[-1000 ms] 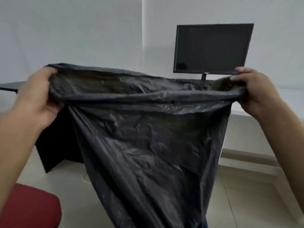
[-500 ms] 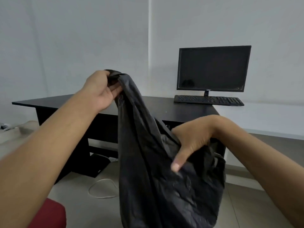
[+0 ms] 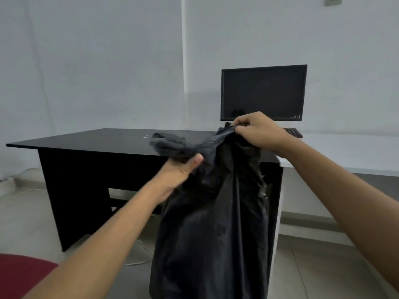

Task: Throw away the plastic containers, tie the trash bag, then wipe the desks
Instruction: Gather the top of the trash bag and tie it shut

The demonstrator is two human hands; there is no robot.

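A black trash bag (image 3: 216,223) hangs in front of me, its body reaching down past the frame's bottom edge. My left hand (image 3: 179,171) grips a gathered flap of the bag's top, which sticks out to the left. My right hand (image 3: 257,130) pinches the other top corner, higher and to the right. The bag's mouth is bunched between both hands. What is inside the bag is hidden. Behind it stands the black desk (image 3: 86,141).
A dark monitor (image 3: 263,92) and a keyboard (image 3: 293,132) sit at the desk's right end. A white desk surface (image 3: 345,152) runs along the right wall. A red seat (image 3: 21,275) is at the lower left. A white cable (image 3: 140,255) lies on the tiled floor.
The bag's wide-open mouth has been gathered shut. My left hand dropped from high left to the centre, and my right hand rose from the bag's side to its top corner.
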